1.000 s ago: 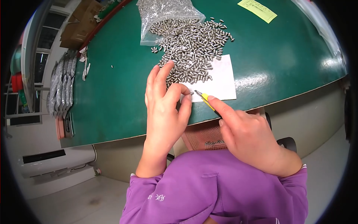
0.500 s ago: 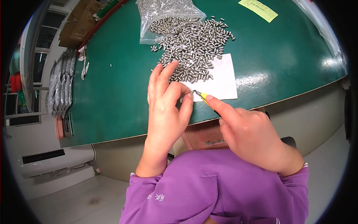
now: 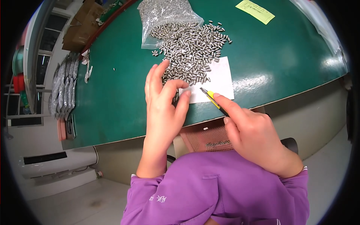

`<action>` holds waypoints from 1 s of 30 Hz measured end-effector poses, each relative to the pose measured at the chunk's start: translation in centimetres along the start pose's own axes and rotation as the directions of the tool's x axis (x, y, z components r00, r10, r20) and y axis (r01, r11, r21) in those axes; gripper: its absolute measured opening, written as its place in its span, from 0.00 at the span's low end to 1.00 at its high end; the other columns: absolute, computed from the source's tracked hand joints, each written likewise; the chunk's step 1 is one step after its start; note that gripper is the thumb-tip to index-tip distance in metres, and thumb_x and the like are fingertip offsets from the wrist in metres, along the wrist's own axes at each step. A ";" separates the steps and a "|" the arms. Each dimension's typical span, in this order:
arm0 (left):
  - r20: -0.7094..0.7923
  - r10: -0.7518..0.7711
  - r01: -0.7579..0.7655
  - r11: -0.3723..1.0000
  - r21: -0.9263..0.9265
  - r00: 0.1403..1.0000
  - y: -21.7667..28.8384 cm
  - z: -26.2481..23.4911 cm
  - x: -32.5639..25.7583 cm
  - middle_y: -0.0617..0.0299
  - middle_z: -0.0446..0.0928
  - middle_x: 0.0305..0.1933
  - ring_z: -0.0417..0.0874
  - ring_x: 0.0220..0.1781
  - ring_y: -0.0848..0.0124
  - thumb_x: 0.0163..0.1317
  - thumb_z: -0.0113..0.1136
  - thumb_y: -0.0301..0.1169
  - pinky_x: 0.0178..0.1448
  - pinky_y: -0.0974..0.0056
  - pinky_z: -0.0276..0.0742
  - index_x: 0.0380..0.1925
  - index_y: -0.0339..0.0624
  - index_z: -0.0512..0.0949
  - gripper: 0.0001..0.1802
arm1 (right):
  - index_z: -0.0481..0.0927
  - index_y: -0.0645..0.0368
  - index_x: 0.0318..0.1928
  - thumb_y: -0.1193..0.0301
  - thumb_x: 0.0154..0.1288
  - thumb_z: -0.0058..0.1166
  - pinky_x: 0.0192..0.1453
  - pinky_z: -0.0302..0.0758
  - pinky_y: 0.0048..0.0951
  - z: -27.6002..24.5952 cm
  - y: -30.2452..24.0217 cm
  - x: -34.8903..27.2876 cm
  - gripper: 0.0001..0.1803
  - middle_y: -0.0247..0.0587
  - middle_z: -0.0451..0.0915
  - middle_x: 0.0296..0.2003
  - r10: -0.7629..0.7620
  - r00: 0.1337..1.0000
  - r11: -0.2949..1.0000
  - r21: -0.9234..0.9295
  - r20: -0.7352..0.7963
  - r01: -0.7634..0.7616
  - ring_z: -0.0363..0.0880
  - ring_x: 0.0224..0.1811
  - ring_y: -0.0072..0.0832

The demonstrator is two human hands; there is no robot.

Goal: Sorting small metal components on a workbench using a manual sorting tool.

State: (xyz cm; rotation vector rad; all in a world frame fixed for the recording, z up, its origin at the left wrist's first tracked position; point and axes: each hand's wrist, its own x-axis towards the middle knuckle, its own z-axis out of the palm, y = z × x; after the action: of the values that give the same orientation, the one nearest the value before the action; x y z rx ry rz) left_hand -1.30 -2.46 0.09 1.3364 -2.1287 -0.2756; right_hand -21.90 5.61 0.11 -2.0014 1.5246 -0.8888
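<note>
Glossy green table [image 3: 112, 108] spreads beneath everything. Nearest, the right hand [image 3: 255, 129] is wrapped around a slim yellow-and-black knife [image 3: 211, 95], tip over white paper [image 3: 222, 77]. The left hand [image 3: 163, 107], thumb and forefinger parted, holds nothing visible. Just beyond, shiny bullet-shaped metal parts [image 3: 195, 48] heap from a crinkled clear bag [image 3: 168, 9].

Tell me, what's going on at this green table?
Someone in a purple top is at the table with a pile of small silvery parts, spilling from a clear bag onto white paper. Their right hand holds a yellow-and-black tool, its tip over the paper. Their left hand is by the pile, thumb and forefinger slightly apart. A pink basket sits below the table edge.
</note>
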 end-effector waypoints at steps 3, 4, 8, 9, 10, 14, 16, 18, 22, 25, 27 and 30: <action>-0.010 0.056 -0.055 0.996 0.069 0.998 -0.3 0.9 0.9 0.47 0.66 0.74 0.60 0.78 0.39 0.59 0.68 0.25 0.77 0.42 0.59 0.36 0.43 0.82 0.06 | 0.75 0.53 0.67 0.80 0.63 0.56 0.34 0.81 0.43 0.0 0.0 -0.1 0.30 0.50 0.84 0.32 0.008 1.000 1.000 -0.024 0.024 -0.008 0.84 0.28 0.44; -0.002 0.079 -0.079 0.992 0.099 0.997 -0.4 1.0 1.0 0.47 0.66 0.74 0.60 0.78 0.39 0.59 0.68 0.25 0.77 0.41 0.59 0.36 0.42 0.82 0.06 | 0.75 0.53 0.67 0.80 0.63 0.56 0.34 0.81 0.43 0.0 0.0 -0.2 0.30 0.50 0.84 0.32 0.009 1.000 1.000 -0.024 0.024 -0.008 0.84 0.28 0.44; 0.009 0.079 -0.079 0.989 0.128 0.997 -0.2 0.8 0.8 0.47 0.67 0.73 0.61 0.77 0.38 0.59 0.68 0.24 0.76 0.40 0.59 0.35 0.42 0.81 0.05 | 0.75 0.53 0.67 0.80 0.63 0.56 0.34 0.81 0.43 0.0 0.0 -0.2 0.30 0.49 0.83 0.31 0.010 1.000 1.000 -0.011 0.029 -0.010 0.83 0.27 0.44; 0.016 0.077 -0.079 0.990 0.119 0.997 0.0 0.5 0.5 0.47 0.68 0.73 0.61 0.77 0.38 0.58 0.68 0.24 0.76 0.40 0.60 0.34 0.42 0.81 0.05 | 0.75 0.53 0.67 0.80 0.63 0.55 0.34 0.81 0.43 0.0 -0.1 -0.2 0.30 0.49 0.83 0.30 0.009 1.000 1.000 -0.002 0.029 -0.009 0.83 0.27 0.44; 0.023 0.076 -0.079 0.991 0.109 0.997 0.0 0.4 0.3 0.47 0.68 0.72 0.62 0.77 0.37 0.58 0.68 0.24 0.76 0.39 0.60 0.34 0.41 0.81 0.05 | 0.75 0.53 0.67 0.80 0.63 0.55 0.34 0.81 0.43 0.1 -0.1 -0.2 0.30 0.49 0.83 0.30 0.012 0.999 1.000 -0.001 0.030 -0.012 0.83 0.27 0.44; 0.031 0.050 -0.051 0.998 0.032 0.998 0.0 0.5 -0.3 0.47 0.69 0.72 0.62 0.77 0.37 0.58 0.68 0.23 0.76 0.40 0.60 0.34 0.41 0.81 0.05 | 0.74 0.52 0.68 0.79 0.63 0.56 0.33 0.80 0.44 0.2 -0.3 -0.1 0.31 0.47 0.82 0.29 0.012 0.998 0.999 -0.044 0.061 -0.010 0.83 0.26 0.44; 0.024 0.037 -0.037 0.999 0.003 0.999 0.0 0.6 -0.3 0.47 0.70 0.71 0.62 0.77 0.37 0.57 0.68 0.22 0.76 0.40 0.61 0.33 0.40 0.81 0.05 | 0.74 0.52 0.68 0.78 0.64 0.56 0.33 0.79 0.44 0.3 -0.3 -0.1 0.31 0.47 0.82 0.28 0.012 0.997 0.998 -0.060 0.075 -0.007 0.83 0.26 0.44; 0.023 0.041 -0.041 0.999 0.001 0.999 -0.2 0.7 -0.3 0.48 0.70 0.71 0.62 0.76 0.37 0.57 0.68 0.22 0.76 0.40 0.61 0.33 0.40 0.80 0.05 | 0.74 0.51 0.69 0.78 0.64 0.56 0.32 0.79 0.45 0.4 -0.3 0.0 0.31 0.45 0.81 0.27 0.007 0.998 0.997 -0.073 0.068 -0.002 0.82 0.25 0.43; 0.024 0.048 -0.048 0.999 -0.020 0.999 -0.3 0.7 -0.2 0.48 0.71 0.71 0.63 0.76 0.37 0.57 0.67 0.22 0.76 0.40 0.61 0.32 0.39 0.80 0.05 | 0.74 0.51 0.69 0.77 0.64 0.56 0.32 0.78 0.44 0.8 -0.4 0.0 0.32 0.44 0.80 0.27 -0.021 0.998 0.994 -0.107 0.051 0.026 0.81 0.25 0.43; 0.028 0.045 -0.044 0.999 -0.029 0.999 -0.3 0.8 -0.2 0.48 0.71 0.71 0.63 0.76 0.37 0.57 0.67 0.21 0.76 0.40 0.61 0.32 0.39 0.80 0.05 | 0.73 0.51 0.70 0.77 0.64 0.57 0.32 0.78 0.43 0.5 -0.5 0.1 0.32 0.43 0.79 0.25 -0.001 0.997 0.996 -0.092 0.078 0.008 0.81 0.25 0.41; 0.031 0.043 -0.042 0.999 -0.021 0.999 -0.3 0.6 -0.2 0.48 0.72 0.71 0.63 0.76 0.37 0.57 0.67 0.21 0.76 0.40 0.61 0.32 0.39 0.80 0.05 | 0.74 0.51 0.69 0.78 0.63 0.57 0.31 0.78 0.42 0.1 -0.7 0.4 0.31 0.43 0.78 0.25 0.000 0.992 0.993 -0.120 0.127 0.015 0.81 0.25 0.40; 0.039 0.045 -0.044 0.999 -0.015 0.998 -0.3 0.5 -0.3 0.48 0.72 0.70 0.63 0.76 0.37 0.57 0.67 0.22 0.76 0.40 0.61 0.32 0.39 0.80 0.05 | 0.76 0.53 0.67 0.80 0.63 0.56 0.30 0.78 0.41 -0.6 -0.5 1.1 0.30 0.43 0.77 0.24 -0.039 0.987 0.992 -0.111 0.159 0.057 0.81 0.24 0.39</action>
State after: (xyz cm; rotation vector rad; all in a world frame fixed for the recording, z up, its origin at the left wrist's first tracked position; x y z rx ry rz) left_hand -1.31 -2.45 -0.57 1.2839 -2.1822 -0.3008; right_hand -21.79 4.68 1.13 -2.1436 1.4754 -0.6577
